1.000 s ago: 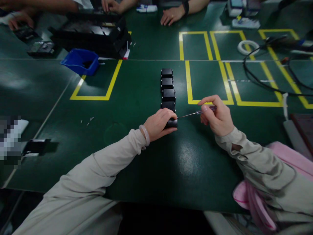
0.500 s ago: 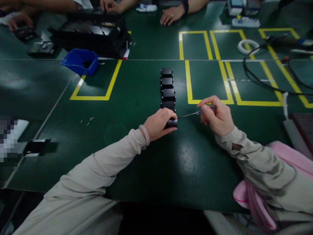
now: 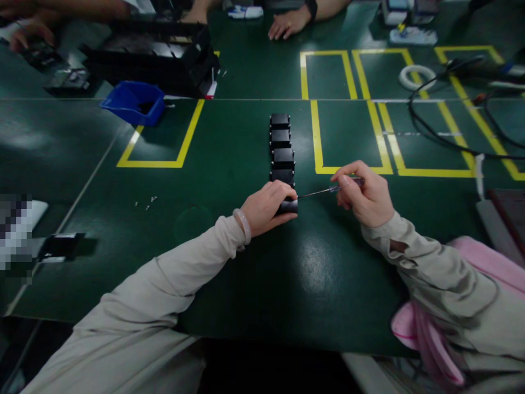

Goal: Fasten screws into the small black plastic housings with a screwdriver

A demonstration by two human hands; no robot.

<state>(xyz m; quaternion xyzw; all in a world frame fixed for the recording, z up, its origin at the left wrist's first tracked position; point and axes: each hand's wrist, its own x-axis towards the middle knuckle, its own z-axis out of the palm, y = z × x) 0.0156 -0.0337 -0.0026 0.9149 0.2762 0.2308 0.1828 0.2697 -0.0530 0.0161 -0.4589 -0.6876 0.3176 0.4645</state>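
My left hand (image 3: 268, 208) is closed around a small black block (image 3: 289, 206) at the near end of a row. Beyond it, several similar black blocks (image 3: 282, 157) with small screws along their sides stand in line on the green table. A screwdriver (image 3: 356, 182) with a clear handle lies in the grip of my right hand (image 3: 367, 194). Its thin shaft points left, and the tip meets the right side of the held block near my left fingertips. Whether the tip sits in a screw is too small to tell.
A few loose screws (image 3: 151, 202) lie left of my hand. Farther off are a blue bin (image 3: 137, 103), a long black tray (image 3: 156, 57), a white ring (image 3: 416, 78) and black cables (image 3: 435, 141). Across the table rests another person's hand (image 3: 289, 24). Pink cloth (image 3: 488, 262) hangs at right.
My hands, the screwdriver and the blocks hold nearly the same places. At the back, a co-worker's hand above the black tray has moved mostly out of sight.
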